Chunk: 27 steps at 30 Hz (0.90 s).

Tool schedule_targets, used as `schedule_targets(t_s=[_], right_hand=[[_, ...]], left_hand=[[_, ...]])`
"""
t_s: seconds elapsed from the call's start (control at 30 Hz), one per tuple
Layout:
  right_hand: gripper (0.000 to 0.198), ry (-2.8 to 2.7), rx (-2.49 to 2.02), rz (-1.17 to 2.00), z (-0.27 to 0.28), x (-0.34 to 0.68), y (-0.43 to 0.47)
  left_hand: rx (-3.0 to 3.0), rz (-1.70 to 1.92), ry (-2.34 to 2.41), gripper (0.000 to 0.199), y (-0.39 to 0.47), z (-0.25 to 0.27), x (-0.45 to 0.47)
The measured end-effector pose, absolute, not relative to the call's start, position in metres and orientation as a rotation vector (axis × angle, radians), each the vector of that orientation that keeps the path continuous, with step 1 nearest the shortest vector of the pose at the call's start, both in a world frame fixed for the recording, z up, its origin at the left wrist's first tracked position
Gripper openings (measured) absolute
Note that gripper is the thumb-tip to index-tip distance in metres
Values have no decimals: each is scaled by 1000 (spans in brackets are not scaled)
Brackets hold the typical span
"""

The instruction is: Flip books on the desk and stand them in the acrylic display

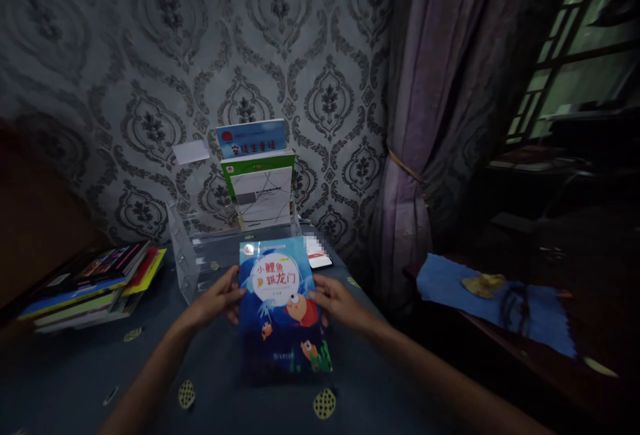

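Observation:
A blue picture book (283, 315) with an orange fish on its cover is held up between both hands, cover facing me. My left hand (223, 298) grips its left edge, thumb on the front and fingers behind. On the right edge, my right hand (335, 298) is closed the same way. Behind it, a clear acrylic book rack (183, 255) stands on the patterned cloth. Several upright books lean at its right end: a white one (263, 198) in front, a green one (257, 163), and a light blue one (253, 139) at the back.
A stack of books (95, 288) lies at the left. A phone (319, 255) is on the cloth (210, 388) behind the held book. Patterned wallpaper (330, 95) and a tied purple curtain (405, 208) rise behind. To the right, a blue cloth (450, 285) covers a low surface.

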State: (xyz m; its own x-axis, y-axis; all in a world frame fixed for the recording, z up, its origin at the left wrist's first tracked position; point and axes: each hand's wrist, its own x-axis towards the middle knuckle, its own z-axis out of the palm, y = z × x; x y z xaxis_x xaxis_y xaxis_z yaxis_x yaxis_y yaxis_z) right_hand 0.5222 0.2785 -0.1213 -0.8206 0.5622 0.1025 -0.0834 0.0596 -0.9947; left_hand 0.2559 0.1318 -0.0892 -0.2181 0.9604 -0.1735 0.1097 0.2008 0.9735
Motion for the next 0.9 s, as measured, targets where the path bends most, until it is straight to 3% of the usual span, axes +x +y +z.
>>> schedule_targets(t_s=[0.17, 0.47, 0.7, 0.9], right_hand=[[46, -1962, -378, 1595, -83, 502, 314], [32, -2026, -312, 1499, -43, 486, 341], [30, -2040, -264, 1471, -24, 472, 361], [29, -2046, -241, 1437, -12, 470, 370]], left_hand=[[1194, 1235, 1546, 101, 155, -46, 254], [1349, 1345, 1636, 77, 168, -7, 245], [1364, 1381, 1684, 85, 177, 10, 242], [1378, 1401, 1686, 79, 184, 23, 242]])
